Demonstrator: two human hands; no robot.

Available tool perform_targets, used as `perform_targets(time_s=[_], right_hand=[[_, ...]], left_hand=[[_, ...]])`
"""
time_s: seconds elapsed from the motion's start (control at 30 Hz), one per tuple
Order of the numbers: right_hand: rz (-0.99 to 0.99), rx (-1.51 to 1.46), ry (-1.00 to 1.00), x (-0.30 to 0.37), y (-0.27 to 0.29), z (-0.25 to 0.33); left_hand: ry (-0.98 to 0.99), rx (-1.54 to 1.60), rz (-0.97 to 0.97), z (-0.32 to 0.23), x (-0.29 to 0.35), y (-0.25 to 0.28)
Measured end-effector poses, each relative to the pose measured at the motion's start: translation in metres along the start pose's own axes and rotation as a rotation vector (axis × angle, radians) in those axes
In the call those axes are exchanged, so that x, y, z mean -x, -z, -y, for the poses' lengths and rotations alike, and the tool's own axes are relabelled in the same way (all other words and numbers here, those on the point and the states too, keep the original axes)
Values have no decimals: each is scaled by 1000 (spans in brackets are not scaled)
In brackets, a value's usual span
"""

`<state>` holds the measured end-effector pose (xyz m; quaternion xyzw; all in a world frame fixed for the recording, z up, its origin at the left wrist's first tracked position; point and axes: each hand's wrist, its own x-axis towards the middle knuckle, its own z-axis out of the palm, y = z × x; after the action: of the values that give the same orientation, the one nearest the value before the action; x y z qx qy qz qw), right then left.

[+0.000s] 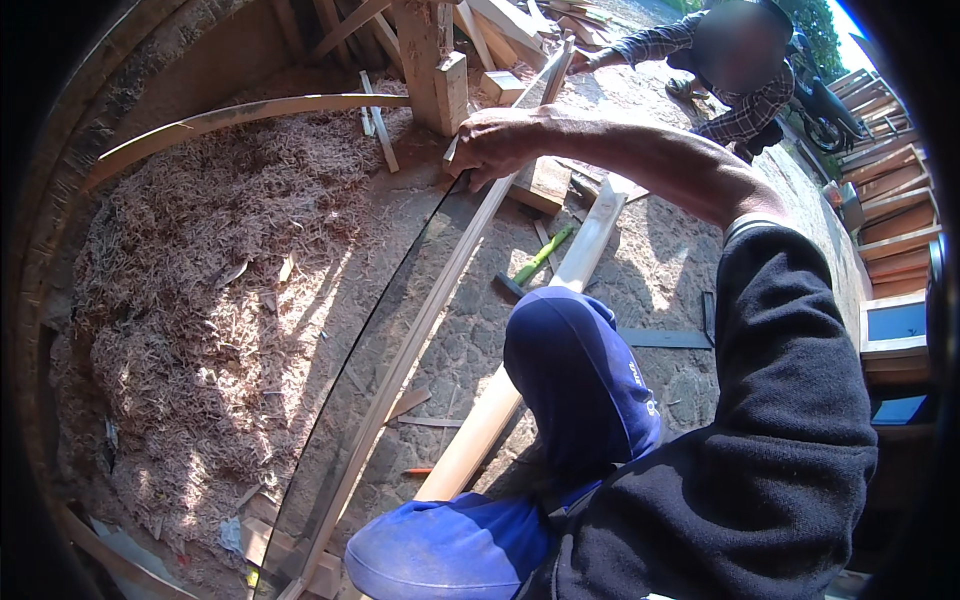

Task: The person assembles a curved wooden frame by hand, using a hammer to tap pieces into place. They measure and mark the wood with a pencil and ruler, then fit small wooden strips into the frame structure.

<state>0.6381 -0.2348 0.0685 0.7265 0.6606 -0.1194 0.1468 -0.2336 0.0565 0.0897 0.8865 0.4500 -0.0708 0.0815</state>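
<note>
1. My right hand [490,145] is stretched far forward, and its fingers are curled and pinching the upper end of the long, see-through pane [408,300]. I think I hold it at this end because it is long and could tip.
2. Whether the same fingers also press the wooden strip [427,318], I cannot tell, since my knuckles cover this place.
3. My left hand is outside the view, so I cannot tell its grip.
4. The pane lies slantwise, between the heap of shavings [220,270] and my bent knee [575,350]. The strip runs along its right side, perhaps as a support for the edge.
5. Near the far end of the strip is a co-worker's hand [582,60]. It may steady that end, but I cannot see clearly if it touches.
6. My knee is above the pale plank [470,445]; whether it presses the wood, I cannot judge.
7. The hammer [545,255] with green handle and the flat metal square [665,338] lie on the ground, to the right of the strip, probably so that they are within easy reach.
</note>
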Motion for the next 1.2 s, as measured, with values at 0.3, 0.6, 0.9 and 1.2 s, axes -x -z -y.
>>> perform_targets(time_s=[0.3, 0.6, 0.9, 1.2], right_hand=[[-264, -133, 83, 2, 9, -3], [-226, -332, 43, 7, 12, -20], [-244, -438, 88, 13, 23, -34], [-335, -491, 146, 28, 30, -36]], left_hand=[[60, 74, -56, -9, -6, 8], [118, 179, -137, -19, -20, 7], [227, 418, -329, -46, -46, 13], [371, 909, -695, -85, -78, 29]])
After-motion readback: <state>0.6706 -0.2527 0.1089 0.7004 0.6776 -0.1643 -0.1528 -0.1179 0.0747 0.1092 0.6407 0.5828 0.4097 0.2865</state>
